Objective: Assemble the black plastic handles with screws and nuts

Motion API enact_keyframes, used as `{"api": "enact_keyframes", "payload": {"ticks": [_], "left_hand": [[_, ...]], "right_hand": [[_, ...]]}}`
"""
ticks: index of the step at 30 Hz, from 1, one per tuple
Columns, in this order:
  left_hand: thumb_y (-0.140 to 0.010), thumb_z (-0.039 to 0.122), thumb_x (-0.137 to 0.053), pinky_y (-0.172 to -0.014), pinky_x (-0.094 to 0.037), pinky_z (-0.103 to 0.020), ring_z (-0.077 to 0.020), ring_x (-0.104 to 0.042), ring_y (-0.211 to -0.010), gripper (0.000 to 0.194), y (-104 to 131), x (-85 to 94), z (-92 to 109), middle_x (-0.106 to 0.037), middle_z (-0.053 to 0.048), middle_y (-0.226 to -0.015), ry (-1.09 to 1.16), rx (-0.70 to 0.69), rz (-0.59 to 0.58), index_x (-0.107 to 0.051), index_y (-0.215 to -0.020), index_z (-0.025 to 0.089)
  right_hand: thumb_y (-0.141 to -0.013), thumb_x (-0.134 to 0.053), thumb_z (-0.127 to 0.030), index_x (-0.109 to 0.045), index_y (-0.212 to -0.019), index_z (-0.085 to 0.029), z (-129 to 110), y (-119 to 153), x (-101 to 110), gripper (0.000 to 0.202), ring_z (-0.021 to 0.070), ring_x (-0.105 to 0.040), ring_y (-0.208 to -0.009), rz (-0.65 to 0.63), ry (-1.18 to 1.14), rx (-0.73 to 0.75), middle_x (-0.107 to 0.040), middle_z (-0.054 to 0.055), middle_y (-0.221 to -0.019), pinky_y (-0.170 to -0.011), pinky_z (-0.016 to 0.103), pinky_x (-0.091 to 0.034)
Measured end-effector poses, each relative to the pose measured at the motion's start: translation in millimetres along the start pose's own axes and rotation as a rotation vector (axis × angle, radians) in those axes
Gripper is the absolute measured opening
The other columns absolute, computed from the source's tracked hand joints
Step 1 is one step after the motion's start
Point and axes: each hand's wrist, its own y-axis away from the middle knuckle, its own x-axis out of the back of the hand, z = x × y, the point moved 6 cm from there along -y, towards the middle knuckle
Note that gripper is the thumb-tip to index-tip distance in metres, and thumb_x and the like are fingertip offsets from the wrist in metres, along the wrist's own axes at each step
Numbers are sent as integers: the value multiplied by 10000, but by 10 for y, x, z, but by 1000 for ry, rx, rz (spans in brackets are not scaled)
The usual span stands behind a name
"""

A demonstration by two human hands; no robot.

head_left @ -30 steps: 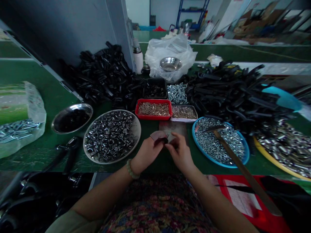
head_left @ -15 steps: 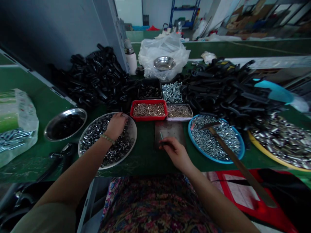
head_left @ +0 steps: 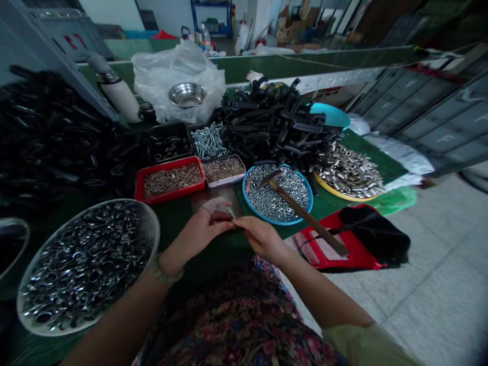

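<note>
A slender pin point(head_left: 232, 213) slanted away leftward from the right hand point(head_left: 264, 238), which pinched its near end. The left hand point(head_left: 199, 230) curled beside it, contents indiscernible.

f point(head_left: 445, 138) on crates point(head_left: 453, 121), unreadable red marks point(head_left: 70, 41) on bin point(head_left: 86, 29)

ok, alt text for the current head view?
A person's left hand and right hand meet at a small silvery piece above a green workbench. On the left is a pale tray of metal rings; ahead, a red tray of small parts; on the right, a hammer lying across a blue tray of nuts.
</note>
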Motion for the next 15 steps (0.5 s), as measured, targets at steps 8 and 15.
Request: {"api": "enact_keyframes", "payload": {"ticks": [8,15], "left_hand": [[-916,170,-463,-861,-491,-382,-242,-655,-917,137,-1006,-1137,107,-680,-105,-873,-1050,-297,-194,-571,-996,144],[-871,117,-507,-929,-469,-373,-209,-639,-955,148,-1011,-1081,13,-669,-98,-965,-705,-240,-167,-615,-967,149]], "right_hand": [[-912,-530,-250,-588,-1145,-262,489,651,879,240,174,-711,-836,511,-179,-512,-707,39,-961,-789,347,-586],[-906,-554,-268,-582,-1075,-253,519,662,793,172,153,-707,-793,493,-406,-531,-702,29,-959,-768,334,-581]]}}
